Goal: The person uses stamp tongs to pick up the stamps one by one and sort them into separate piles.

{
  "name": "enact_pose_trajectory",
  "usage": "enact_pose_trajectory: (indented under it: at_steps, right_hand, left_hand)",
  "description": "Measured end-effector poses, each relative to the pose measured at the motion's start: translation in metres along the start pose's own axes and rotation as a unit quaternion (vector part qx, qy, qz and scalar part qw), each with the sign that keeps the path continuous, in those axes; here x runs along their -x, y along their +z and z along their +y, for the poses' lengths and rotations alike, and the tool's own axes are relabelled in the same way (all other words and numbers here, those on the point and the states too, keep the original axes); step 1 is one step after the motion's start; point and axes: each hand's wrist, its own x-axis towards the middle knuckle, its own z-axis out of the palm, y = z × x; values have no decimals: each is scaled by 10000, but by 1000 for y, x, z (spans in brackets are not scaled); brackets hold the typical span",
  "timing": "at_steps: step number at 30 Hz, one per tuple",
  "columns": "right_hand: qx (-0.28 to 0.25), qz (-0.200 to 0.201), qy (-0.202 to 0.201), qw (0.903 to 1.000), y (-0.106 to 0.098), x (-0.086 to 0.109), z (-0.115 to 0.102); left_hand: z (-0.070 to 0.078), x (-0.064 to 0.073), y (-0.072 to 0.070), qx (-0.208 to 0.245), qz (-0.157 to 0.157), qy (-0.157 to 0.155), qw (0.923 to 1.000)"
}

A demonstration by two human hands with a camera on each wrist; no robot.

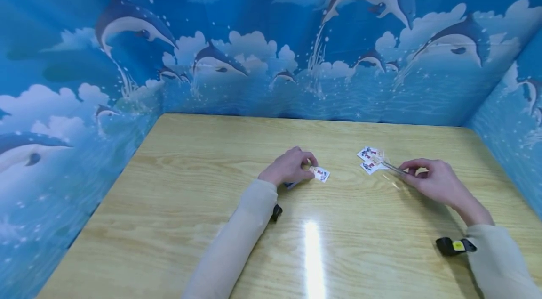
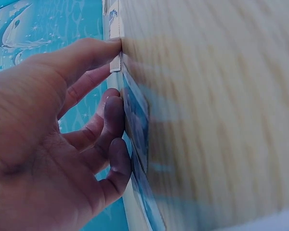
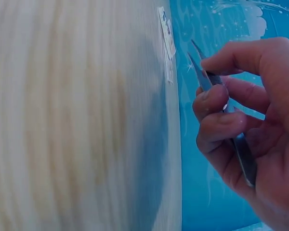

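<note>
Left hand (image 1: 292, 165) has thumb and forefinger pinching a small printed piece (image 1: 322, 174) with a scalloped edge, left of the printed cluster (image 1: 369, 166) and slightly nearer the person. Right hand (image 1: 436, 179), to the right of that cluster, grips slim metal tweezers (image 1: 394, 167) between thumb and curled fingers; their tips stand apart from each other, pointing left at the cluster and seemingly lifted off the wood.

Judging by looks, the pinched piece is thin paper or sticker stock: almost weightless, flexible, easily creased or torn at its scallops. A light hold on one edge or corner, away from the print, should suit it; hard metal points could mark it. Flat on smooth wood, such pieces may slide rather than lift. Dark blue printed pieces (image 2: 137, 115) lie under the left hand's other fingers, left of the cluster, and could be dragged along.

Around the cluster, the bench (image 1: 190, 172) reaches farther to the left than to the right. A strip of bare wood separates cluster and pinched piece, giving room for sideways moves. Beyond the cluster lie the far edge and the dolphin backdrop (image 1: 254, 82).
</note>
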Motion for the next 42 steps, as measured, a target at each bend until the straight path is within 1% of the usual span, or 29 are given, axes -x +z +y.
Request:
enact_pose_trajectory:
  at_steps: [6,13,22,25,33,42]
  right_hand:
    - [-225,-144,-128,9996,3,3,-7]
    - [-397,-431,-231,9980,8,5,-15]
    - [-311,-520,-582,9965,18,6,-27]
    - [-360,-562,-674,9955,22,6,-32]
    - [-442,-842,-767,9925,30,1,-41]
    - [-599,-1003,-1025,9879,37,-10,-47]
  left_hand:
    - [-1,-1,0,44,5,28,10000]
    - [-1,0,-1,71,27,35,10000]
    - [-2,0,0,128,45,103,9999]
    - [-2,-1,0,136,43,140,9998]
    - [-2,0,-1,164,35,90,9998]
    - [-3,-1,-1,132,44,141,9998]
